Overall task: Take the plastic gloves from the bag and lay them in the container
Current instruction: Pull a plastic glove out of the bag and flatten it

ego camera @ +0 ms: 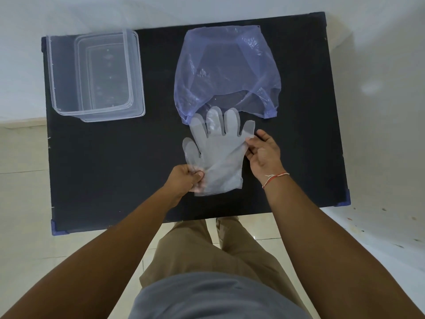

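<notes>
A clear plastic glove (pixel 218 150) is spread flat over the black table, its fingers pointing away from me and overlapping the mouth of the blue-violet plastic bag (pixel 226 70). My left hand (pixel 185 179) pinches the glove's cuff corner at the near left. My right hand (pixel 264 153) pinches the glove's right edge below the little finger. The bag lies flat at the far middle of the table, its opening facing me. A clear rectangular container (pixel 96 74) stands at the far left, with nothing visible inside it.
The black table top (pixel 115 169) has blue corner caps and ends just in front of my legs. White wall lies beyond its far edge, pale tiled floor at both sides.
</notes>
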